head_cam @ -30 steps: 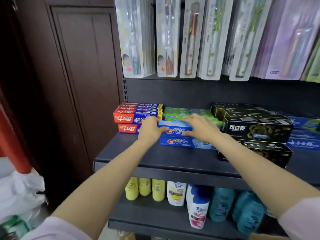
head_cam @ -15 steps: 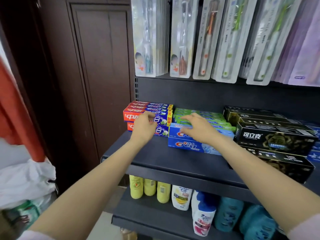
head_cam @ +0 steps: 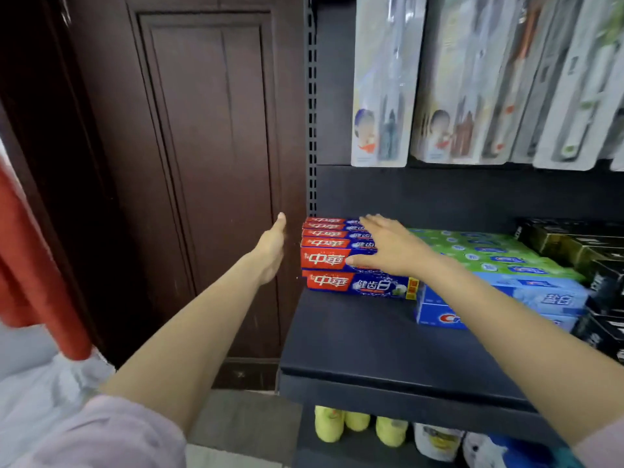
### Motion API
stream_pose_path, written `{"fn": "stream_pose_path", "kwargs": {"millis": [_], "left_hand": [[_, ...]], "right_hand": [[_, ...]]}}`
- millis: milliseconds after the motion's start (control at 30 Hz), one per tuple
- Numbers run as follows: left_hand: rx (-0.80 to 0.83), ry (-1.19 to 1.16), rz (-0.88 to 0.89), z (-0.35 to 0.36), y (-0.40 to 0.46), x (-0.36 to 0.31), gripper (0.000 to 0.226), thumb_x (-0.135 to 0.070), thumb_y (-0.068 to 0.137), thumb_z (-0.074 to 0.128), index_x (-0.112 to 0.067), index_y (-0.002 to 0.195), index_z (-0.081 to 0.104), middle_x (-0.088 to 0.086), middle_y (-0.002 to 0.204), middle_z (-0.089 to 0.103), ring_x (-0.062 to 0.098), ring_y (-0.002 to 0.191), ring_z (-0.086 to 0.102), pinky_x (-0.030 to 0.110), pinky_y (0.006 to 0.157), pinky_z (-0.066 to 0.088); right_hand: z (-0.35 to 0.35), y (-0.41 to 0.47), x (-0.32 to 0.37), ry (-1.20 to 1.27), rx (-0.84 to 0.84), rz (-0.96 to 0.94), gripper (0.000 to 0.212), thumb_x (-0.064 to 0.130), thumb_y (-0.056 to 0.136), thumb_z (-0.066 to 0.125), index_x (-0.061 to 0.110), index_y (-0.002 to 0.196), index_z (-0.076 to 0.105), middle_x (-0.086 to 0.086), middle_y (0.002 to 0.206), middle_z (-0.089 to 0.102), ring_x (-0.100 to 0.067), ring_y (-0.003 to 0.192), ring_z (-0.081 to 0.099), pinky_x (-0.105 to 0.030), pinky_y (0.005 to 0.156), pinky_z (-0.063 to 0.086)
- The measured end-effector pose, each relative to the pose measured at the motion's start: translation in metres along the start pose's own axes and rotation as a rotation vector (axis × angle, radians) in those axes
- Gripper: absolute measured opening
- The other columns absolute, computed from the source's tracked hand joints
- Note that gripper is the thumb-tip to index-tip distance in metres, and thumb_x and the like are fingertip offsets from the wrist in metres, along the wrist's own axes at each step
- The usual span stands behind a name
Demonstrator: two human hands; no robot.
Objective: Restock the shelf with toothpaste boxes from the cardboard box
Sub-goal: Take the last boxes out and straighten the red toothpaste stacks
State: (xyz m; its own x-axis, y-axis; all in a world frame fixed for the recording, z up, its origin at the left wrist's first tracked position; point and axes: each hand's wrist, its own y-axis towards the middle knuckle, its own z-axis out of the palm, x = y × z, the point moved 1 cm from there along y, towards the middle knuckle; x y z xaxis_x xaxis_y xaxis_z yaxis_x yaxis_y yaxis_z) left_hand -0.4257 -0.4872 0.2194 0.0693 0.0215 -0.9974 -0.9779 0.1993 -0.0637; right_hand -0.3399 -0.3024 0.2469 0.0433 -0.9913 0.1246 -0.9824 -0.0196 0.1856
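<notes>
While both hands stay flat and hold nothing, boxes crowd the shelf.
Right hand rests on red toothpaste boxes; left hand beside them, door left.

dark shelf | red-blue toothpaste boxes left | blue boxes | black boxes right

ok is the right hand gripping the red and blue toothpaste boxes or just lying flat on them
Lying flat. The right hand has straight, spread fingers resting on top of the red and blue toothpaste boxes, with none curled round a box.

2 bare forearms; pale lilac sleeves pushed above elbows.
</notes>
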Motion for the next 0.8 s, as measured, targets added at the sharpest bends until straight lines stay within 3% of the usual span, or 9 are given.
{"fn": "stream_pose_path", "kwargs": {"millis": [67,133,233,333,567,633,700,800], "left_hand": [[0.101,0.017,-0.036,0.002,0.010,0.000,0.069,-0.055,0.099,0.018,-0.009,0.150,0.016,0.010,0.155,0.026,0.023,0.144,0.024,0.040,0.119,0.011],[0.200,0.044,-0.071,0.004,0.021,0.003,0.073,-0.061,0.095,0.014,-0.012,0.148,0.025,0.011,0.146,0.043,0.026,0.134,0.041,0.046,0.118,0.020],[0.280,-0.014,-0.107,0.008,0.030,0.012,0.068,-0.065,0.093,0.017,-0.016,0.130,0.046,0.011,0.117,0.065,0.024,0.102,0.064,0.041,0.087,0.050],[0.331,-0.043,-0.123,0.009,0.036,0.016,0.066,-0.065,0.092,0.021,-0.017,0.127,0.049,0.012,0.114,0.066,0.024,0.096,0.066,0.037,0.074,0.053],[0.446,-0.111,-0.109,0.009,0.043,0.019,0.055,-0.064,0.093,0.016,-0.025,0.122,0.042,0.006,0.105,0.066,0.021,0.094,0.065,0.038,0.078,0.052],[0.468,-0.153,-0.130,0.009,0.041,0.020,0.063,-0.065,0.093,0.014,-0.024,0.134,0.038,0.007,0.107,0.065,0.021,0.096,0.064,0.038,0.080,0.051],[0.502,-0.168,-0.125,0.007,0.040,0.022,0.072,-0.065,0.092,0.011,-0.021,0.148,0.023,0.006,0.122,0.060,0.020,0.107,0.060,0.038,0.087,0.047],[0.471,-0.220,-0.091,0.000,0.040,0.020,0.073,-0.063,0.094,0.006,-0.019,0.152,0.002,0.007,0.154,0.027,0.023,0.139,0.034,0.039,0.111,0.029]], "right_hand": [[0.003,0.010,0.003,-0.064,0.043,0.040,0.100,0.069,0.080,0.049,0.015,0.152,0.005,-0.007,0.160,0.006,-0.021,0.148,0.004,-0.037,0.120,0.006],[0.006,0.015,0.004,-0.068,0.093,0.099,0.097,0.073,0.081,0.040,0.019,0.152,0.002,-0.006,0.160,0.004,-0.021,0.148,0.003,-0.037,0.120,0.004],[0.011,0.012,0.001,-0.051,0.139,0.184,0.085,0.073,0.084,0.026,0.023,0.151,0.006,-0.004,0.160,0.004,-0.019,0.148,0.004,-0.036,0.119,0.005],[0.012,0.011,0.002,-0.068,0.140,0.232,0.084,0.073,0.085,0.022,0.024,0.151,0.007,-0.005,0.160,0.004,-0.021,0.148,0.004,-0.037,0.119,0.006],[0.013,0.014,0.006,-0.057,0.169,0.319,0.097,0.080,0.077,0.020,0.020,0.152,0.005,-0.007,0.160,0.001,-0.022,0.148,-0.001,-0.040,0.119,0.004],[0.013,0.016,0.006,-0.050,0.159,0.343,0.105,0.084,0.070,0.017,0.020,0.152,0.005,-0.008,0.160,0.001,-0.023,0.148,-0.001,-0.041,0.119,0.004],[0.014,0.017,0.005,-0.066,0.158,0.350,0.107,0.084,0.067,0.018,0.019,0.152,0.003,-0.008,0.160,0.001,-0.024,0.148,0.000,-0.040,0.119,0.005],[0.015,0.017,0.002,-0.057,0.171,0.328,0.097,0.077,0.076,0.025,0.022,0.152,0.000,-0.007,0.160,-0.002,-0.023,0.148,-0.004,-0.038,0.119,0.003]]}}
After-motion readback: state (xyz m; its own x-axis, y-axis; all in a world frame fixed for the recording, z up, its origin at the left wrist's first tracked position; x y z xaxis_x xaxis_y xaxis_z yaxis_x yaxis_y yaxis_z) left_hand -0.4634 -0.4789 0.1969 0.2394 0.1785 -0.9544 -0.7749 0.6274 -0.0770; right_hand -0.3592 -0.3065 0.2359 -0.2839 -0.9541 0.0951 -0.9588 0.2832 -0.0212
